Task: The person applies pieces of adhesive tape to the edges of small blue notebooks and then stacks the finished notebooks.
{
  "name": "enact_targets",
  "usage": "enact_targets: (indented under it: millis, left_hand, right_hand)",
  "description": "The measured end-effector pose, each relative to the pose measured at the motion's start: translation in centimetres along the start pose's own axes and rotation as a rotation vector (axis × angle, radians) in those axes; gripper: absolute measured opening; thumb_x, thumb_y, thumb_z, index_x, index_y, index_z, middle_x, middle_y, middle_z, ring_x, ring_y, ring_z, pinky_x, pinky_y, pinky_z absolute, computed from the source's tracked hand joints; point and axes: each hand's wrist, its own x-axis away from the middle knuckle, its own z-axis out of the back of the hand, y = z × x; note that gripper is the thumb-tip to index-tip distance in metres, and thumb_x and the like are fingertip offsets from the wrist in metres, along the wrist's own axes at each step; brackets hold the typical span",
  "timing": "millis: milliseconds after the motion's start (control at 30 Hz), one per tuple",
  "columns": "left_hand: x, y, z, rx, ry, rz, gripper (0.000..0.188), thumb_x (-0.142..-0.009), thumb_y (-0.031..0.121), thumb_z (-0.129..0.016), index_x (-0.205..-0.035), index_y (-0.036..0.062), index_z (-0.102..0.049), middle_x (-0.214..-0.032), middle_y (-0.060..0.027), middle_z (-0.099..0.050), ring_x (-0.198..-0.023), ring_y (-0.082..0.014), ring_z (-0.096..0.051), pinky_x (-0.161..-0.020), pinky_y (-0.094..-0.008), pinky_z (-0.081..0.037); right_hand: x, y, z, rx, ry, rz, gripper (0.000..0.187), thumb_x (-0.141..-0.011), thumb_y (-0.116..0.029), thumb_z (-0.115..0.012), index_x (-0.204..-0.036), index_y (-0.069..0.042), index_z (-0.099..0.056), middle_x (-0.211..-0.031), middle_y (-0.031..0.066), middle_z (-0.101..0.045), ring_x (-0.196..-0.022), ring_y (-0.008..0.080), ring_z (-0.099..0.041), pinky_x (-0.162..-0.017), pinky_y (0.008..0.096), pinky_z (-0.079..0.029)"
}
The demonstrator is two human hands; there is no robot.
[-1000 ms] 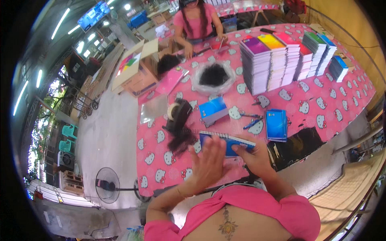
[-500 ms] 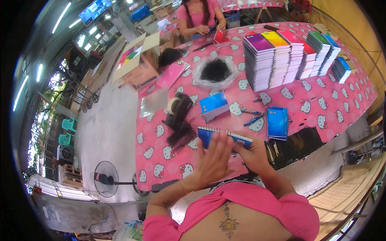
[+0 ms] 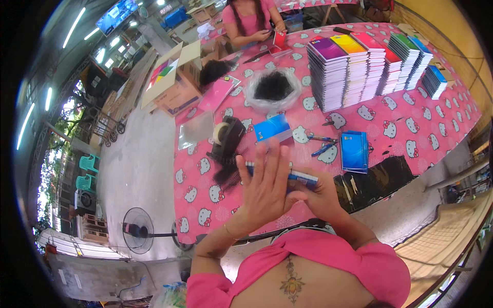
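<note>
A blue notebook [image 3: 304, 178] is held above the near side of the table, mostly covered by my hands. My right hand [image 3: 319, 197] is closed round its right end, thumb towards my left palm. With its fingers stretched out, my left hand [image 3: 264, 187] lies flat over the notebook's face. Just beyond are a short stack of blue notebooks [image 3: 272, 127] and, left of it, a black tape dispenser [image 3: 226, 137] beside loose black binding coils [image 3: 225, 177]. Blue-handled pliers [image 3: 323, 149] lie to the right, near a small pile of blue spiral notebooks [image 3: 354, 151].
Tall stacks of coloured notebooks [image 3: 354, 72] stand at the far right of the pink patterned table [image 3: 400, 120]. A clear bag of black coils [image 3: 272, 88] sits mid-table. Across it, a person [image 3: 251, 25] handles a red notebook. An open carton [image 3: 174, 87] stands far left; a fan [image 3: 137, 230] is lower left.
My left hand has moved slightly up and flattened over the notebook, hiding more of it and its coil edge. My right hand keeps its hold.
</note>
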Motion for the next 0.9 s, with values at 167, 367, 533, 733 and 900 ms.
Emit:
enact_targets:
  millis: [167,367,533,733,900]
  left_hand:
    - [2.1,0.5,-1.1,0.105,0.013,0.002,0.08,-0.096,0.057,-0.039,-0.146,-0.0061,-0.035,-0.157,-0.0255,-0.026,-0.149,-0.0404,-0.017,-0.112,-0.0676,0.004]
    - [-1.9,-2.1,3.0,0.232,0.144,-0.022,0.021,-0.086,0.02,-0.07,-0.105,0.0107,-0.068,-0.104,-0.0004,-0.07,-0.105,-0.0175,-0.065,-0.117,-0.0613,-0.009]
    - [-0.9,-1.4,1.9,0.142,0.039,0.0,0.056,-0.097,0.045,-0.049,-0.129,0.0001,-0.055,-0.135,-0.0182,-0.055,-0.133,-0.0359,-0.045,-0.116,-0.0619,-0.002]
    - [3.7,0.5,-2.4,0.017,0.053,-0.083,0.088,-0.099,0.062,-0.027,-0.146,-0.0122,-0.028,-0.154,-0.0345,-0.021,-0.148,-0.046,-0.014,-0.114,-0.0641,0.003]
    - [1.6,0.3,-1.2,0.116,-0.005,-0.018,0.092,-0.098,0.065,-0.024,-0.147,-0.0118,-0.024,-0.155,-0.0336,-0.019,-0.148,-0.0477,-0.011,-0.114,-0.0655,0.003]
  right_hand:
    - [-0.1,0.7,-0.2,0.048,0.008,0.041,0.031,-0.092,0.002,-0.06,-0.123,0.001,-0.063,-0.103,0.0066,-0.069,-0.092,0.0085,-0.06,-0.079,0.0266,-0.05]
    - [0.0,0.2,0.3,0.132,-0.044,-0.008,0.03,-0.092,0.001,-0.061,-0.122,0.001,-0.063,-0.1,0.0062,-0.069,-0.087,0.0078,-0.059,-0.075,0.0259,-0.05]
    - [-0.2,0.7,0.1,0.093,-0.031,0.05,0.029,-0.092,0.001,-0.06,-0.121,0.0,-0.063,-0.095,0.0048,-0.068,-0.085,0.0074,-0.059,-0.074,0.0256,-0.05]
    - [-0.2,1.2,-0.2,0.05,0.022,0.05,0.03,-0.093,0.0,-0.061,-0.123,0.0,-0.063,-0.095,0.0044,-0.069,-0.088,0.0067,-0.06,-0.076,0.026,-0.051]
    - [0.1,1.0,-0.4,0.029,-0.016,0.029,0.032,-0.093,-0.001,-0.062,-0.125,-0.001,-0.061,-0.096,0.0053,-0.069,-0.089,0.0067,-0.06,-0.077,0.0262,-0.051]
